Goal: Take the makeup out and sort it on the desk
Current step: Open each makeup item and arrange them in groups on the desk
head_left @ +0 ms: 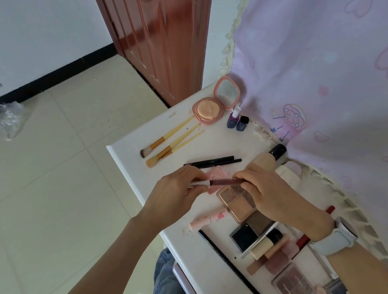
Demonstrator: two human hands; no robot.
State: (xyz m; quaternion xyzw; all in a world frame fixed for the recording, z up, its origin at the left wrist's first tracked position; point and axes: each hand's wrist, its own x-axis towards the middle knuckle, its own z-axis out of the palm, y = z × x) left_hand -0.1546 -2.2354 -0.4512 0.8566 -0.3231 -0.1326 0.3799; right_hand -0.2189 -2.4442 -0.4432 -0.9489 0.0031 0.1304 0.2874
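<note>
Both hands hold a slim dark-red lip gloss tube (296,190) above the white desk (124,161). My left hand (176,193) pinches its white cap end, and my right hand (272,193) pinches the other end. Beneath them lie a pink compact (216,173) and a tan eyeshadow palette (237,205). Further back sit two black pencils (213,162), three bamboo brushes (172,142), an open pink powder compact (213,105) and two nail polish bottles (236,120). A beige foundation bottle (266,163) lies behind my right hand.
Near me lie a long black pencil (230,265), a pink lipstick (207,219), a black compact (243,236), palettes (293,289) and a red pencil (304,240). A pink curtain (327,77) hangs along the desk's right side. A brown door (157,30) and tiled floor (41,178) are left.
</note>
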